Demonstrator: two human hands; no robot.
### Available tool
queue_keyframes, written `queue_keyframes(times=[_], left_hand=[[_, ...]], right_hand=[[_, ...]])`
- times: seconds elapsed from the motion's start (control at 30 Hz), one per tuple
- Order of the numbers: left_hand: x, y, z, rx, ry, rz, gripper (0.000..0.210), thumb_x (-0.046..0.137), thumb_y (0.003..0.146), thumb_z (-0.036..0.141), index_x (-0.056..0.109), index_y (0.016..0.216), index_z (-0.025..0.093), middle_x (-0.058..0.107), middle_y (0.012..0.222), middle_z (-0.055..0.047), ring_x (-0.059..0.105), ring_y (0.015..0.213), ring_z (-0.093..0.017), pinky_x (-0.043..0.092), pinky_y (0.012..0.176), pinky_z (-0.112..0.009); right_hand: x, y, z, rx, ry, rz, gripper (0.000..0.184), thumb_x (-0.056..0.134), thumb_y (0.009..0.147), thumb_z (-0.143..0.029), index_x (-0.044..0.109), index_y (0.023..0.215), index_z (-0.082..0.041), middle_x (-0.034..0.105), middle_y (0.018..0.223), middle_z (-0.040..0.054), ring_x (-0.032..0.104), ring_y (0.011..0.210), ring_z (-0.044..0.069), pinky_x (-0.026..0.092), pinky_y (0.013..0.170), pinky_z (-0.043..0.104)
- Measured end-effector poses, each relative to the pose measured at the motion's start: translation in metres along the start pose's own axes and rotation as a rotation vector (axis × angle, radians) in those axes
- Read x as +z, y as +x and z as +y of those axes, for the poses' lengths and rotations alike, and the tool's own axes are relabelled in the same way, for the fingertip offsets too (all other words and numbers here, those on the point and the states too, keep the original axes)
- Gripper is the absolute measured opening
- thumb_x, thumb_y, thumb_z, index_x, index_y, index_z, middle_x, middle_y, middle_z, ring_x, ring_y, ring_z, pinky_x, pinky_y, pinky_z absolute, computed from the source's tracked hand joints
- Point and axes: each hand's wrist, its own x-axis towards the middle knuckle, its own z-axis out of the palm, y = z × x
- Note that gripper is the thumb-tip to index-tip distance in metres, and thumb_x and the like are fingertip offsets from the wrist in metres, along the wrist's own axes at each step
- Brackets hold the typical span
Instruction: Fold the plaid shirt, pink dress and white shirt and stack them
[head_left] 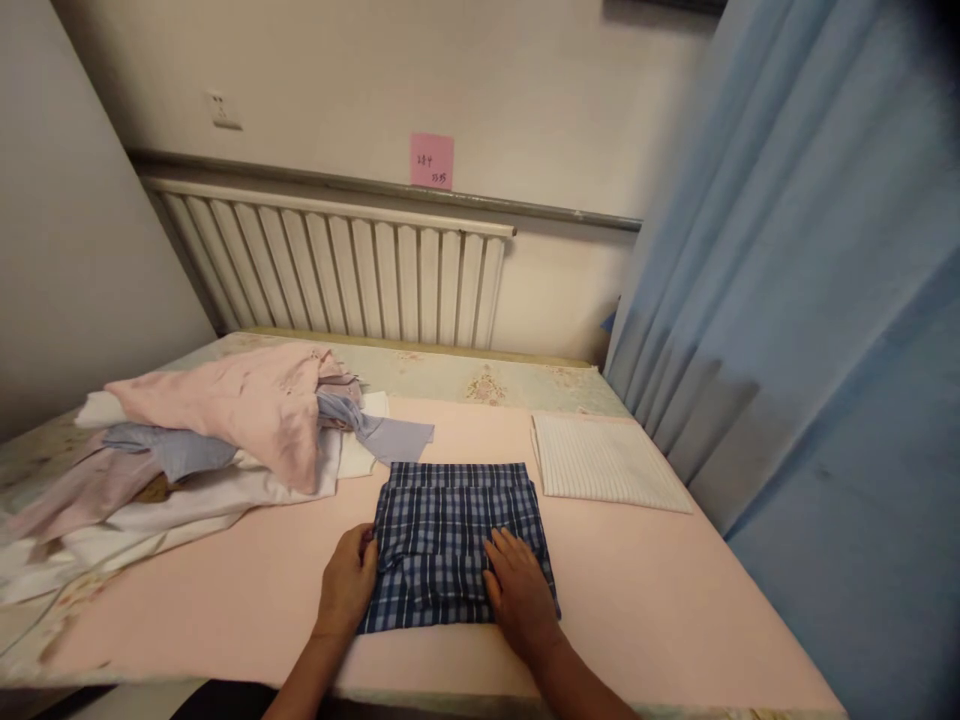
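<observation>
A folded dark blue plaid shirt (457, 520) lies on the pink sheet (247, 590) near the front edge of the bed. My left hand (347, 582) rests at the shirt's left edge, fingers curled onto the cloth. My right hand (520, 592) lies flat on the shirt's lower right part, fingers spread and pressing down. Neither hand lifts the shirt.
A folded white striped garment (604, 460) lies to the right of the shirt. A loose heap of pink, blue and white clothes (217, 430) covers the left side. A blue curtain (810, 330) hangs at the right, a radiator (337, 270) stands behind the bed.
</observation>
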Motion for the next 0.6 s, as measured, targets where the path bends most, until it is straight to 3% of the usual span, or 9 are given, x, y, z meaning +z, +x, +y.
queue_keyframes(times=[0.3,0.6], left_hand=[[0.0038,0.0004,-0.0038,0.068,0.211,0.063,0.027,0.037,0.089,0.035,0.056,0.102,0.02,0.062,0.101,-0.007,0.061,0.093,-0.022,0.048,0.085,-0.037],[0.0063,0.0012,-0.0106,0.08,0.285,0.032,0.025,0.036,0.089,0.032,0.053,0.104,0.022,0.061,0.103,-0.007,0.06,0.097,-0.022,0.048,0.087,-0.036]], right_hand=[[-0.0053,-0.0004,-0.0029,0.042,0.097,-0.03,0.038,0.05,0.089,-0.019,0.058,0.126,-0.022,0.055,0.136,0.0051,0.044,0.131,0.024,0.036,0.111,0.047],[-0.0067,-0.0029,-0.0009,0.036,0.138,-0.057,0.037,0.05,0.091,-0.024,0.057,0.127,-0.024,0.052,0.139,0.0031,0.043,0.132,0.026,0.037,0.11,0.048]])
